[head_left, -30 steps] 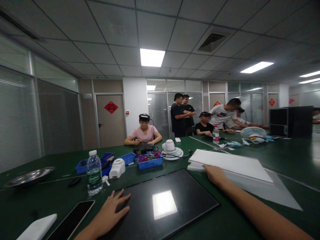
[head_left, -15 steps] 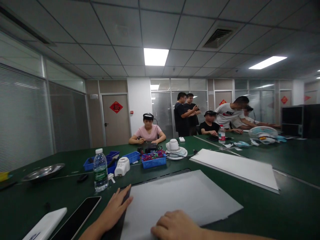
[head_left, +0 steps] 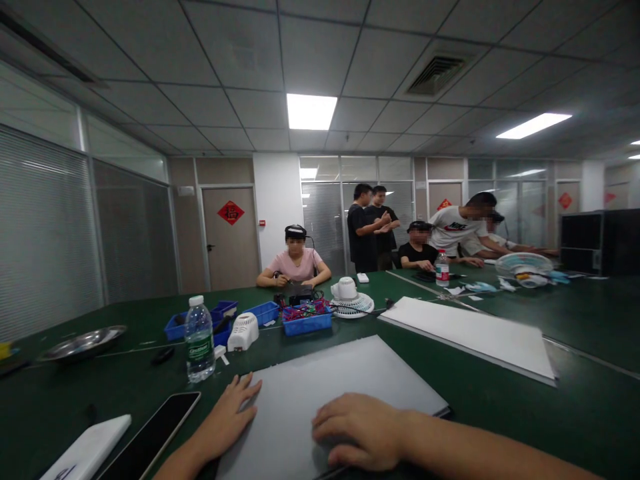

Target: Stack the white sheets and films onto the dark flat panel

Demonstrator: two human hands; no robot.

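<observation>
Lower middle, the sheet [head_left: 340, 373] is now lying squarer, covering the panel [head_left: 447, 413]; my left fingers [head_left: 250, 389] are resting spread, my right fingers [head_left: 330, 411] bending loosely together.

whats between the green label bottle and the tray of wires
In the head view, a white vented housing sits between the bottle and the tray of wires, with a small white piece by the bottle and another blue tray behind.

A person's left hand [head_left: 227, 415] — bare, slim-fingered — at the left edge of the white sheet [head_left: 340, 373], and the right hand [head_left: 360, 430], bare and broad across the knuckles, over it. The right forearm [head_left: 475, 443], uncovered, widens from a bare wrist [head_left: 405, 430].
</observation>
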